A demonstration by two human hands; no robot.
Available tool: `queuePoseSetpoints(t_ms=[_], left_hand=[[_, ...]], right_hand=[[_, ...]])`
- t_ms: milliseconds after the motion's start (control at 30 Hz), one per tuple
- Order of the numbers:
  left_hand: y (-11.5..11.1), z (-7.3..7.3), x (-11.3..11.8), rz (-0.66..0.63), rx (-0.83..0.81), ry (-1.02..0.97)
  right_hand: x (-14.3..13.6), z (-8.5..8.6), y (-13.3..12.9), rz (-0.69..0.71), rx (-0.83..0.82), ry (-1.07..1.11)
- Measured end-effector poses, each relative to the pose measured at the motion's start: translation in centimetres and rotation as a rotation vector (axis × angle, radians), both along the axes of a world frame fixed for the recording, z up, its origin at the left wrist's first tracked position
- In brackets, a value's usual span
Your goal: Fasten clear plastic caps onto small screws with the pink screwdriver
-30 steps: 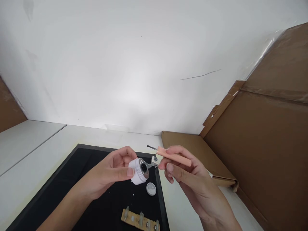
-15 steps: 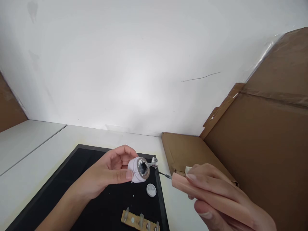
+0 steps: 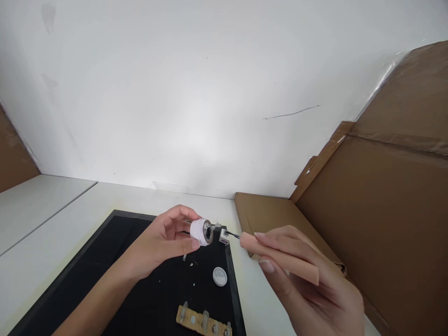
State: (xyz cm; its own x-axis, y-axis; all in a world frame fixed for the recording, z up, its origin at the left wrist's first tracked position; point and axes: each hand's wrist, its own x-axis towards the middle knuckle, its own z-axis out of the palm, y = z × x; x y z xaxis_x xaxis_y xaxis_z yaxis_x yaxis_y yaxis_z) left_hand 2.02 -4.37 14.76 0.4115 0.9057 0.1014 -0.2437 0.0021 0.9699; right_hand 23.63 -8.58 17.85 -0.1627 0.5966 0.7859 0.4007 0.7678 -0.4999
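My left hand (image 3: 154, 245) is closed around a small white jar (image 3: 200, 232), tilted so its mouth faces right. Torn silvery foil edges the mouth, and the inside looks dark. A clear piece (image 3: 216, 226) shows just right of the mouth; whether it touches the jar I cannot tell. Between the fingers and thumb of my right hand (image 3: 304, 275) is a slim brush (image 3: 276, 254) with a peach handle. Its thin dark tip points left at a small white block (image 3: 224, 236), seemingly at or in front of it. A round white lid (image 3: 220, 276) lies below.
The black mat (image 3: 140, 289) lies on a white table (image 3: 87, 200). A tan strip (image 3: 198, 322) with several nail-like clear tips lies at the front. White crumbs dot the mat. A cardboard flap (image 3: 262, 214) and tall cardboard wall (image 3: 385, 196) stand at the right.
The jar has moved slightly up and turned further to the right. My right hand has shifted left and up, bringing the brush tip closer to the jar.
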Motion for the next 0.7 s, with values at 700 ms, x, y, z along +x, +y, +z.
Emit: queuePoseSetpoints(t_ms=[700], left_hand=[[-0.16,-0.22,0.10,0.048,0.068,-0.056]], right_hand=[[-0.20,0.20,-0.17,0.001,-0.025,0.010]])
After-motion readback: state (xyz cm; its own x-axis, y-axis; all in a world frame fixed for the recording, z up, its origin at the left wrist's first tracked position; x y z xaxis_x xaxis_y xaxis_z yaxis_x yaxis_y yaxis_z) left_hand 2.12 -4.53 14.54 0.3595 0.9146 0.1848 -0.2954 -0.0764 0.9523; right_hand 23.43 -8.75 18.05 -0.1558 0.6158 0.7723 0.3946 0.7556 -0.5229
